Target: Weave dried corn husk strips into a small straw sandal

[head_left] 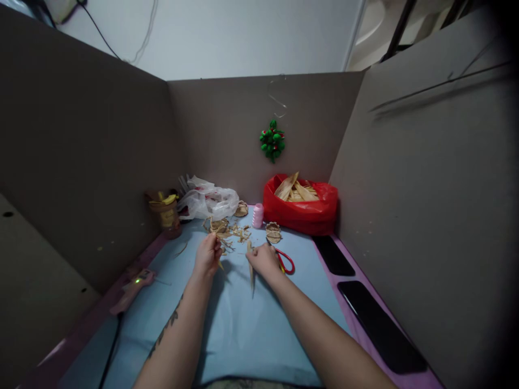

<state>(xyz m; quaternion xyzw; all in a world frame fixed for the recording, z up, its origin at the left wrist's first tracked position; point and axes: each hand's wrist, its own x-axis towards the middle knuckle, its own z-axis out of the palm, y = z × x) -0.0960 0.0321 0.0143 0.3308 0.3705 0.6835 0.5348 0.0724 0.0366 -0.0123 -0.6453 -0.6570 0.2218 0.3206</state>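
Observation:
My left hand (208, 253) is closed round a thin dried husk strip, whose ends show above and below the fingers. To its right, my right hand (261, 257) pinches another narrow husk strip (251, 276) that hangs down over the blue cloth. Red-handled scissors (287, 261) lie beside my right hand, partly hidden by it. Just beyond the hands are a woven husk piece (219, 226), scattered husk scraps (242, 233) and a small oval woven piece (273, 233). A pink thread spool (258, 216) stands behind them.
A red bag (300, 217) of husks stands at the back right. White plastic bag (214, 201) and brown cup (167, 216) are at the back left. Pink glue gun (133, 292) with a cord lies left; two black phones (379, 324) lie right. Grey panels surround the blue cloth (259, 335).

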